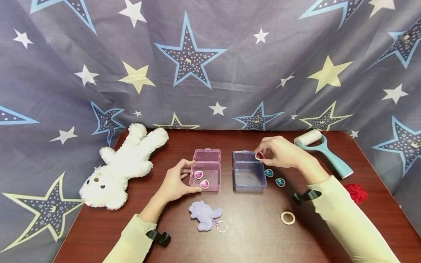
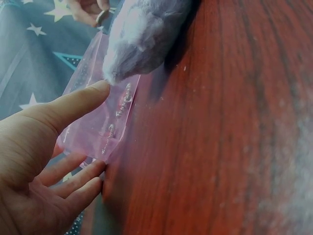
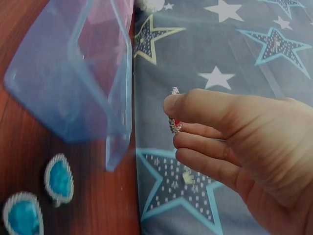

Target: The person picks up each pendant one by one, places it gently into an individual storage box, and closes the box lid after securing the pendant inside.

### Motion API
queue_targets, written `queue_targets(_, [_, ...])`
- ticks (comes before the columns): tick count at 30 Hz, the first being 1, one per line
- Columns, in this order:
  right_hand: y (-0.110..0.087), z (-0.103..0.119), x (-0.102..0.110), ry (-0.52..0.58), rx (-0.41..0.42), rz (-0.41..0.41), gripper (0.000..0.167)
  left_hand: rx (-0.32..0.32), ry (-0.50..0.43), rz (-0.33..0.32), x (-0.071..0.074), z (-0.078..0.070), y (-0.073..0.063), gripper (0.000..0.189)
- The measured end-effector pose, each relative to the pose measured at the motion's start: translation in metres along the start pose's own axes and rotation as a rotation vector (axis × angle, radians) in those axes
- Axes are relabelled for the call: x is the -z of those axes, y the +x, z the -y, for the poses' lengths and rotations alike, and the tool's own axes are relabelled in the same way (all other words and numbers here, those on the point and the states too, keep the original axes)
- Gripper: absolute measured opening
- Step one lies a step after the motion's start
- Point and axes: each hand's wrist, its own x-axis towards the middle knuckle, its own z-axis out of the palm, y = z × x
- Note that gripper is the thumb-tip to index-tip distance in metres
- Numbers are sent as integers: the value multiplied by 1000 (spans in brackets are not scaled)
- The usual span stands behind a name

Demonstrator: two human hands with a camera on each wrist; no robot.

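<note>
Pinching red gem (image 1: 259,156) in nearly closed grip, right hand (image 1: 281,151) hovers by blue box (image 1: 249,176); left hand (image 1: 175,182), grip spread, touches pink box (image 1: 214,178), perhaps steadying it.

1. A person's left arm (image 1: 131,239), in a pale yellow sleeve, reaches up and inward from the lower edge of the head view.
2. The left hand (image 1: 175,182) forms a wide C, its thumb (image 2: 80,104) straight and well apart from the loosely bent fingers (image 2: 80,174).
3. The right arm (image 1: 348,223), sleeved alike, slants in from the lower right, bare at the wrist (image 1: 315,173).
4. The right hand (image 1: 279,151) pinches between thumb (image 3: 203,105) and fingertips (image 3: 182,140), the lower fingers bent side by side.
</note>
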Motion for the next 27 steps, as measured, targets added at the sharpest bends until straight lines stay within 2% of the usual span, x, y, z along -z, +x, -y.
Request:
queue_targets(5, [16,11,-3,26,45,-1,21,0,-2,1,0,1,1,86])
queue_targets(20, [58,45,-16,-4,198,26,18,-9,3,-5,0,0,0,84])
queue_targets(27, [72,60,-21,-2,209,71,18,-7,4,-4,0,1,-1,85])
